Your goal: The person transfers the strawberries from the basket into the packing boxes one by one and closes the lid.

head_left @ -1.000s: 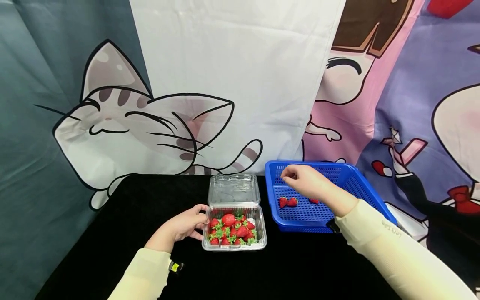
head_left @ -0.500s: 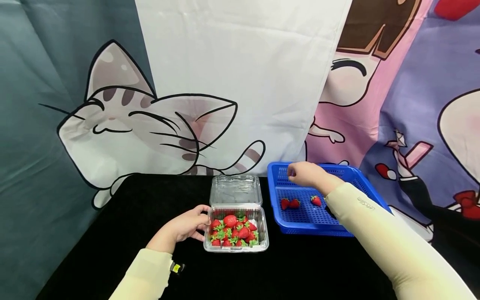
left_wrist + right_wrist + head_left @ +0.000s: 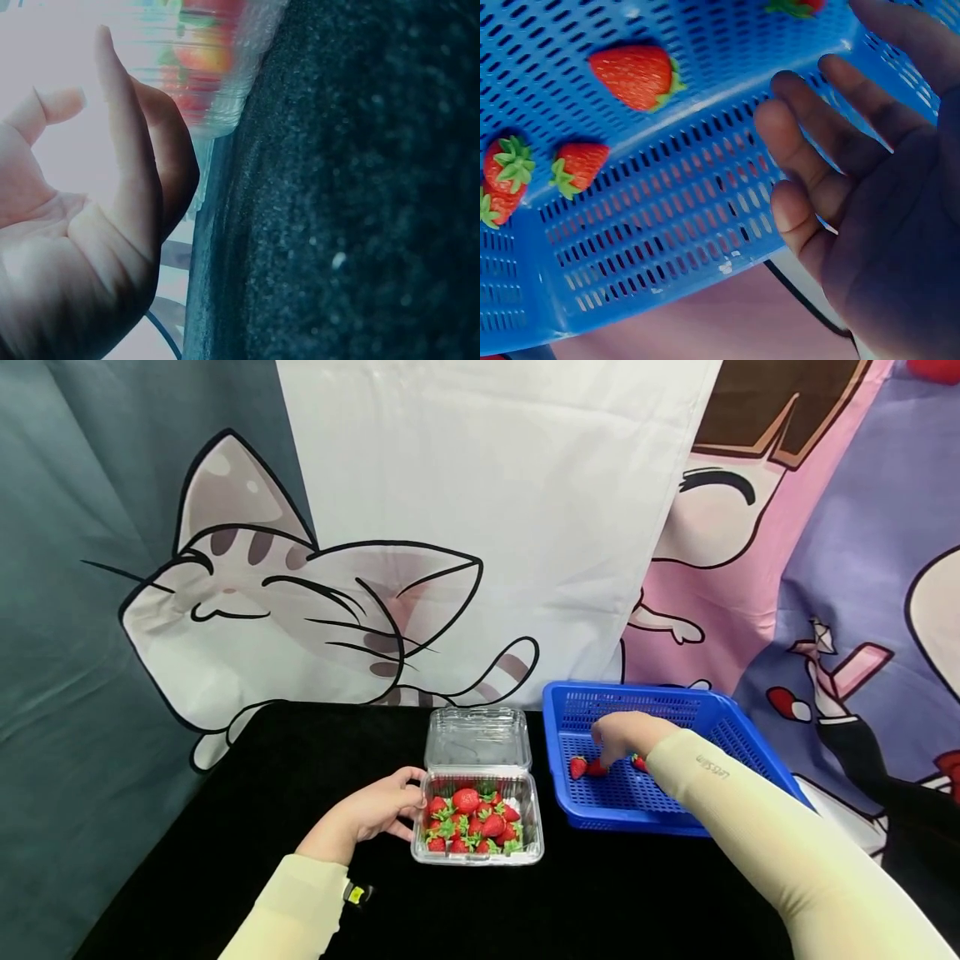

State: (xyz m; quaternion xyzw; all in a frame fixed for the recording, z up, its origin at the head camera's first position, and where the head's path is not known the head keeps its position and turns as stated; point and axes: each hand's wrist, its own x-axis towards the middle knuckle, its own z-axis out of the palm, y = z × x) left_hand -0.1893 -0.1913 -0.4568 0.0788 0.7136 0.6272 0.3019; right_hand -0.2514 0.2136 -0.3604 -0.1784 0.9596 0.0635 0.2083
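The half-hidden strawberry [image 3: 596, 768] sits toward nine o'clock in the blue basket [image 3: 633, 820], with a neighbouring strawberry [image 3: 577, 767] close at its nine o'clock and a lone strawberry [image 3: 639, 762] at its three. Half a second ago the right hand [image 3: 626, 733] hung higher, over the basket's far part; now it has dipped so its fingers overlap the half-hidden strawberry. They are loosely bent, apart and hold nothing, so the pickup seems close but unmade. At the basket's nine o'clock, the filled clear box [image 3: 480, 860] stays put, the left hand [image 3: 382, 804] at its nine-o'clock edge; whether it pinches, I cannot tell.
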